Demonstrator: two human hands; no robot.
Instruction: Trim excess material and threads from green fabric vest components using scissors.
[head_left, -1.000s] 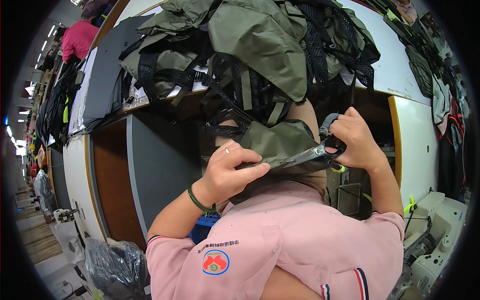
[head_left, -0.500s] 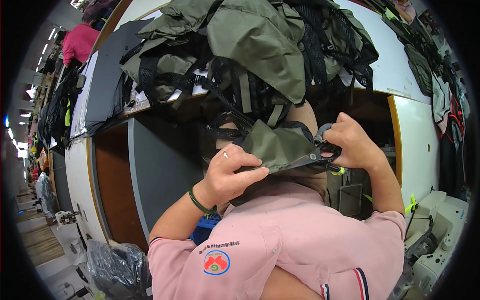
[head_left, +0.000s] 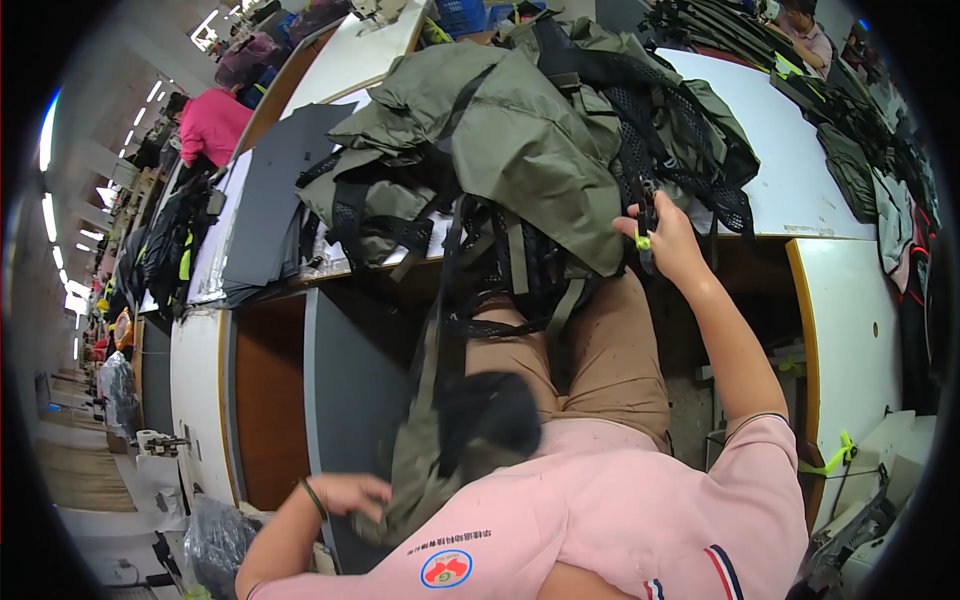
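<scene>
My right hand (head_left: pixel 668 240) is raised at the table's front edge, closed around black scissors (head_left: pixel 645 225) with a yellow-green tie on them. Low on the left, my left hand (head_left: pixel 350 494) has its fingers stretched out and slightly smeared by motion. Those fingers are beside the lower end of an olive and black fabric piece (head_left: pixel 410 475), which is blurred and hangs from the table over the left of my lap. Olive fabric bags with black mesh straps form a heap (head_left: pixel 530 140) on the table, some straps drooping over its front edge onto my thighs.
Dark grey flat sheets (head_left: pixel 265 200) are stacked on the white table (head_left: pixel 800 185), left of the heap. Under it stand a grey partition (head_left: pixel 355 370) and a white side panel (head_left: pixel 845 330). A sewing machine (head_left: pixel 880 500) is at lower right. Other people work farther off.
The fabric piece has swung from between my hands down to the left, and my left hand has dropped that way. My right hand has risen toward the heap with the scissors.
</scene>
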